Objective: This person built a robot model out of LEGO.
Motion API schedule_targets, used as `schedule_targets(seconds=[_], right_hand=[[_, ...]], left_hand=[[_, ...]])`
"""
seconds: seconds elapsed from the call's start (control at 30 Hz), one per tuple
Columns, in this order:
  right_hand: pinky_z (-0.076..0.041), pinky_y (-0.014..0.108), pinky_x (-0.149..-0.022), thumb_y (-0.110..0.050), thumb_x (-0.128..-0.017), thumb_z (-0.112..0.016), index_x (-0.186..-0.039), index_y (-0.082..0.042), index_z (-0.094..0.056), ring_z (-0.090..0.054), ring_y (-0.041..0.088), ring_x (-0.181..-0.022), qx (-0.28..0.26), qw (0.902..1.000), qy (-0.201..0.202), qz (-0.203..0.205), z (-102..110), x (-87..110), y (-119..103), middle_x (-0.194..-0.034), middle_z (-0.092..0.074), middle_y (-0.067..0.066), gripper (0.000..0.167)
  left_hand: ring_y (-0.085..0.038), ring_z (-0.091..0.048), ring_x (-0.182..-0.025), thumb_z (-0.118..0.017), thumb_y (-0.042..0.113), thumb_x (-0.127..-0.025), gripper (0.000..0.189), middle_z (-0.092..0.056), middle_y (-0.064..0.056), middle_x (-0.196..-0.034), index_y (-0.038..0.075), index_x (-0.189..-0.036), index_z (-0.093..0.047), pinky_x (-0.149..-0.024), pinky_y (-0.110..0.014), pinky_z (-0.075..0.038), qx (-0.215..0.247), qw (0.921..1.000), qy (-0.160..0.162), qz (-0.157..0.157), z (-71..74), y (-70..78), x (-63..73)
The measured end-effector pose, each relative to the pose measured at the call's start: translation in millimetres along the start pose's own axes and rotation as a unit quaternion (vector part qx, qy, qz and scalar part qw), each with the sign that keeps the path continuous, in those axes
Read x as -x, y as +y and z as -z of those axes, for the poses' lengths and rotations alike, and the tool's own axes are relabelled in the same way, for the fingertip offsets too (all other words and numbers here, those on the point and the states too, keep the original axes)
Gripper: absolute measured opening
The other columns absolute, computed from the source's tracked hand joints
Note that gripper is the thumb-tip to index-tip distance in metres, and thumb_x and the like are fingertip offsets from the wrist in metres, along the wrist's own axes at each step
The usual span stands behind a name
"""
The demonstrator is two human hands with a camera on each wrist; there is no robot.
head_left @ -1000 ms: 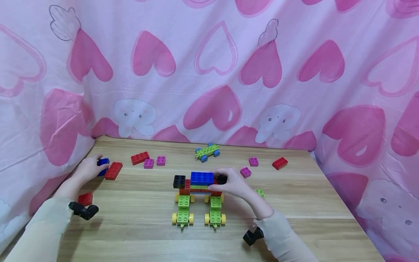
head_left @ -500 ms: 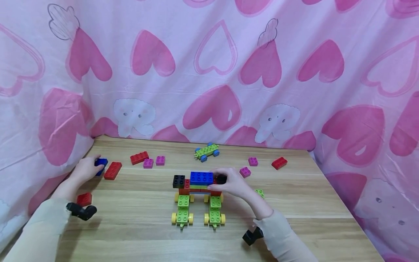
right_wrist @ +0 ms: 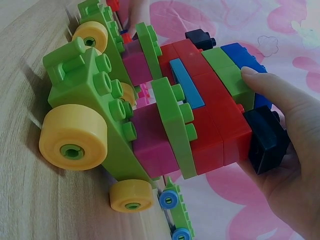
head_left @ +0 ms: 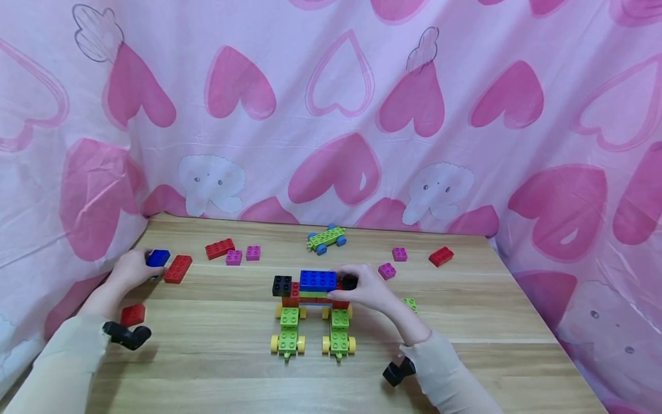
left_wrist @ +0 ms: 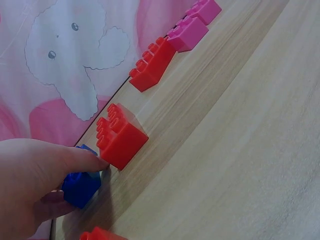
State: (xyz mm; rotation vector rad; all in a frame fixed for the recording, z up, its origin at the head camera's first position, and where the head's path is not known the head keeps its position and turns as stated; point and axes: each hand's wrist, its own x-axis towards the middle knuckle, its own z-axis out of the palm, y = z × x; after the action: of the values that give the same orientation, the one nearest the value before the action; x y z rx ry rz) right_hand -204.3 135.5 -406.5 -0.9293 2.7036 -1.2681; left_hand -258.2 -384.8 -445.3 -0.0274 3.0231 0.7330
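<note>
A: What is the L hand (head_left: pixel 129 268) doing?

B: It is pinching the blue brick (head_left: pixel 159 257) btwn thumb and fingers, at the far L of the tabletop (head_left: pixel 233 379).

A: And the R hand (head_left: pixel 363 288)?

B: It is gripping the R end of the wheeled model (head_left: pixel 315 283); the thumb is resting on the near side, other fingers are mostly hiding.

A: Where is the model standing, w.r.t. the L hand?

B: To the R and a bit nearer, well apart. Its body's long axis is running approx. L–R, w/ only the R hand touching it.

A: Anything around?

B: A red brick (head_left: pixel 178 269) is lying just R of the blue one; farther, a green car (head_left: pixel 326 237) w/ blue wheels is standing near the back edge.
</note>
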Motion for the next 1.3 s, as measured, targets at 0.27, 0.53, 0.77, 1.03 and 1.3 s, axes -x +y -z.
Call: schedule_targets(seconds=[0.27,0.53,0.77,1.03,1.3], right_hand=[[-0.053,0.032,-0.090,-0.026,-0.082,-0.080,-0.114,-0.006,-0.071,-0.067,0.017,-0.099,-0.002,1.0000,-0.002,-0.004,1,0.3,-2,-0.105,-0.074,0.005,0.039],[-0.053,0.028,-0.088,-0.023,-0.081,-0.081,-0.113,-0.008,-0.071,-0.066,0.015,-0.097,-0.008,0.9999,0.000,-0.014,0,-0.1,-1,-0.105,-0.074,0.004,0.037],[-0.052,0.030,-0.089,-0.024,-0.082,-0.080,-0.114,-0.007,-0.071,-0.066,0.018,-0.098,-0.011,0.9998,0.002,-0.015,1,0.7,-3,-0.105,-0.073,0.006,0.037],[-0.052,0.031,-0.090,-0.022,-0.079,-0.082,-0.113,-0.007,-0.071,-0.066,0.018,-0.100,-0.021,0.9995,0.009,-0.023,0,1.8,-3,-0.105,-0.073,0.005,0.039],[-0.051,0.032,-0.093,-0.023,-0.079,-0.082,-0.115,-0.008,-0.070,-0.066,0.018,-0.102,-0.031,0.9991,0.010,-0.027,-1,1.7,-1,-0.107,-0.073,0.004,0.040]], left_hand=[[-0.053,-0.056,-0.092,-0.068,0.021,-0.086,0.063,-0.053,-0.044,-0.105,-0.027,-0.118,-0.042,-0.083,-0.062,-0.049,-0.013,0.9998,0.009,0.010,-1.5,-1.8,1.3],[-0.056,-0.053,-0.096,-0.065,0.019,-0.089,0.060,-0.050,-0.046,-0.111,-0.025,-0.122,-0.041,-0.086,-0.067,-0.046,0.011,0.9991,0.038,0.014,0.0,2.4,3.9],[-0.055,-0.049,-0.101,-0.065,0.019,-0.091,0.059,-0.047,-0.044,-0.119,-0.017,-0.132,-0.042,-0.088,-0.068,-0.044,0.029,0.9958,0.085,-0.017,9.1,25.6,4.5],[-0.055,-0.048,-0.108,-0.065,0.019,-0.091,0.055,-0.049,-0.041,-0.125,-0.013,-0.133,-0.048,-0.091,-0.068,-0.042,0.023,0.9910,0.110,-0.074,14.8,75.8,1.2],[-0.053,-0.053,-0.110,-0.066,0.017,-0.092,0.053,-0.052,-0.037,-0.129,-0.008,-0.136,-0.049,-0.092,-0.066,-0.046,0.052,0.9865,0.112,-0.107,10.7,127.2,6.9]])
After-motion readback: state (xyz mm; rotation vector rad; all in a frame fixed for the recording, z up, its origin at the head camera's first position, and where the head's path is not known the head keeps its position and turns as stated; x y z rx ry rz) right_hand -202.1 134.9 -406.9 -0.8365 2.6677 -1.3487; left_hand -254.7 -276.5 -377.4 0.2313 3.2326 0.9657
